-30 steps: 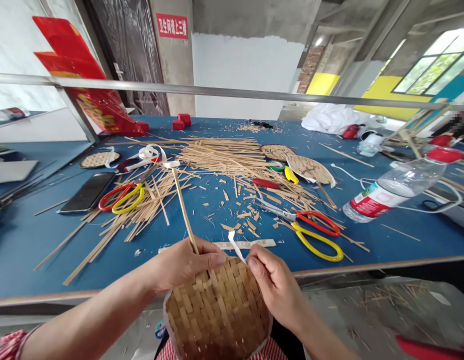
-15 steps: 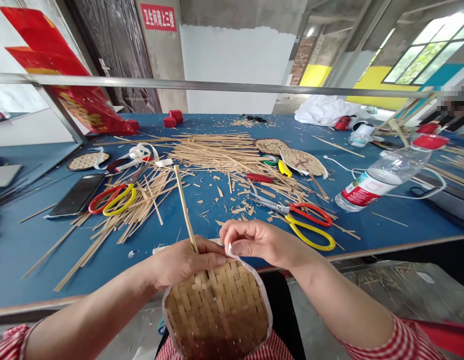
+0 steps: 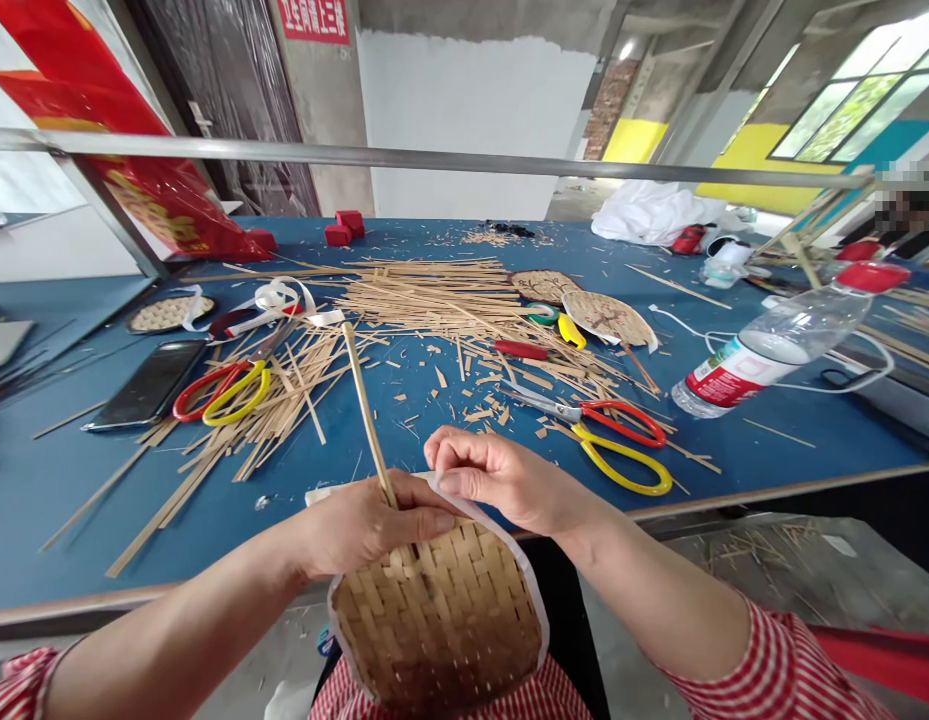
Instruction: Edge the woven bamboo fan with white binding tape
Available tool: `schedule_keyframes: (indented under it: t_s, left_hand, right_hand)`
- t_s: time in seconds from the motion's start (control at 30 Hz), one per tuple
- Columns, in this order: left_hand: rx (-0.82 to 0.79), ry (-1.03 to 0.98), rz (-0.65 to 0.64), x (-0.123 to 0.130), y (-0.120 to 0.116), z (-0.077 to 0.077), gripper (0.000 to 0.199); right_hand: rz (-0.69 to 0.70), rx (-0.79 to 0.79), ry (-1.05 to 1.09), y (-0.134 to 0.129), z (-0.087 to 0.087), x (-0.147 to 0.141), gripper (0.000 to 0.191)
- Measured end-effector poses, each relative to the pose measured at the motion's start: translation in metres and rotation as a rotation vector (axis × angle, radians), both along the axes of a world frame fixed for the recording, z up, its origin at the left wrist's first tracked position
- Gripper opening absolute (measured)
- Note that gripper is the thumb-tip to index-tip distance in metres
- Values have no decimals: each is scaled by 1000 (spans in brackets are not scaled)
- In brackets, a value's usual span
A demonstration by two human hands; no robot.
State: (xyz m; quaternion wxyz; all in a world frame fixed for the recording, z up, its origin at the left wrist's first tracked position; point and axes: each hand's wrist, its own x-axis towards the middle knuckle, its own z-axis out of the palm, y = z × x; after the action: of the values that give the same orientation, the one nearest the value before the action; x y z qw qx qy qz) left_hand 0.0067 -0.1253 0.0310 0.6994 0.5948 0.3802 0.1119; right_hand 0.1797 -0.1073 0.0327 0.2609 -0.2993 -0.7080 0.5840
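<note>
A woven bamboo fan (image 3: pixel 441 620) lies over my lap, its thin stick handle (image 3: pixel 365 405) pointing up and away from me. White edging tape (image 3: pixel 525 570) runs round its rim. My left hand (image 3: pixel 385 520) is closed on the fan where the handle meets the weave, thumb on top. Between the thumb and fingers of my right hand (image 3: pixel 494 480) is the tape's loose end, held just above the fan's upper edge. The fingers of my left hand under the fan are hidden.
Scissors with red and yellow handles (image 3: pixel 621 440) lie to the right, another pair of scissors (image 3: pixel 224 390) to the left beside a phone (image 3: pixel 145 385). Bamboo strips (image 3: pixel 426 300) cover the middle of the table. A water bottle (image 3: pixel 786 345) leans at the right.
My right hand has moved slightly left and up with the tape end, drawing it across toward the handle. My left hand keeps its hold. The view has shifted a little.
</note>
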Motion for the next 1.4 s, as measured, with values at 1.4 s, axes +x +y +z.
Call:
schedule_keyframes:
  t_s: [1.4]
  left_hand:
    - [-279,-329,342,2,-4,-24,36]
  right_hand:
    - [-22,-36,78,0,-28,-14,10]
